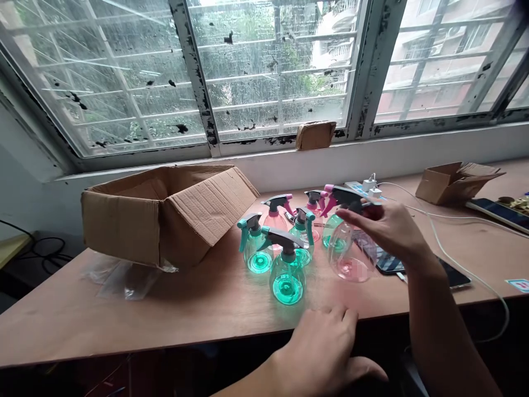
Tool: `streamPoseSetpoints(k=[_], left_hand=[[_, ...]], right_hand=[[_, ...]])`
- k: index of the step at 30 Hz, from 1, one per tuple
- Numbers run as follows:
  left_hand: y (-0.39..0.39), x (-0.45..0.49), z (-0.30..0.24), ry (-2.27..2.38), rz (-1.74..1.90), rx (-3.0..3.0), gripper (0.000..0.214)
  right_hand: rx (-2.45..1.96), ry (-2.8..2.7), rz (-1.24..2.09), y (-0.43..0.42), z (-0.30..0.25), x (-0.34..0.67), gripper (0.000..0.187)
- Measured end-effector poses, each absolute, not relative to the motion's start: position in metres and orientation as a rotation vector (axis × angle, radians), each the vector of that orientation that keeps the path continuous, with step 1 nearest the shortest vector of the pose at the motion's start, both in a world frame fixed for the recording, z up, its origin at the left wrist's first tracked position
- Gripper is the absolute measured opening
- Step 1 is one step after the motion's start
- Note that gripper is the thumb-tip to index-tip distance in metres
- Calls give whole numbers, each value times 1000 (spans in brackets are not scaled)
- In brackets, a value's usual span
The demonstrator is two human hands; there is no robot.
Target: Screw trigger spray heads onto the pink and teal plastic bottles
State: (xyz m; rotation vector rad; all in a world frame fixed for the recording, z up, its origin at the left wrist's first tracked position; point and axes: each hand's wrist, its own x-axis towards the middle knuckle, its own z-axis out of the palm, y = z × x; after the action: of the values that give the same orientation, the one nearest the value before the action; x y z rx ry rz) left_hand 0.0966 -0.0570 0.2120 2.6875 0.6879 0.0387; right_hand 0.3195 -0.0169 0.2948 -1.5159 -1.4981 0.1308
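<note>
My right hand (386,226) grips the grey-and-pink trigger head of a clear pink spray bottle (352,255) and holds it tilted just above the wooden table (215,309). Left of it stand several more spray bottles: a green one (287,274) at the front, another green one (256,249) behind it, and pink ones (276,216) at the back. My left hand (326,347) rests at the table's front edge, palm down, fingers loosely curled, holding nothing. It lies just in front of the nearest green bottle.
An open cardboard box (165,212) lies on the left with clear plastic wrap (124,275) in front of it. A phone (417,267) lies under my right arm. A power strip with chargers (367,187), a white cable (467,270) and a small box (454,181) sit at right.
</note>
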Motion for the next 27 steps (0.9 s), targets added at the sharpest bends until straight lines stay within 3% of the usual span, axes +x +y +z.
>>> streamPoseSetpoints(k=[9,15,20,24,26,27], left_hand=[[-58,96,197,553,-22,2983,84],[-47,72,207,118,-92,3057,36],[-42,32,274,-82,-44,2697,42],[-23,-19,359,112,288,2524,38],[5,-44,399,209,617,2521,22],[25,-53,418,371,802,2547,25]], right_hand=[[-1639,-1682,312,7,285,316,71],[-1702,-1697,339,7,281,319,64],[-1665,-1735,485,2,283,325,57],[-1623,-1768,614,-1,284,330,55],[-1639,-1782,604,-1,283,333,54],[-1646,-1790,597,-1,282,334,54]])
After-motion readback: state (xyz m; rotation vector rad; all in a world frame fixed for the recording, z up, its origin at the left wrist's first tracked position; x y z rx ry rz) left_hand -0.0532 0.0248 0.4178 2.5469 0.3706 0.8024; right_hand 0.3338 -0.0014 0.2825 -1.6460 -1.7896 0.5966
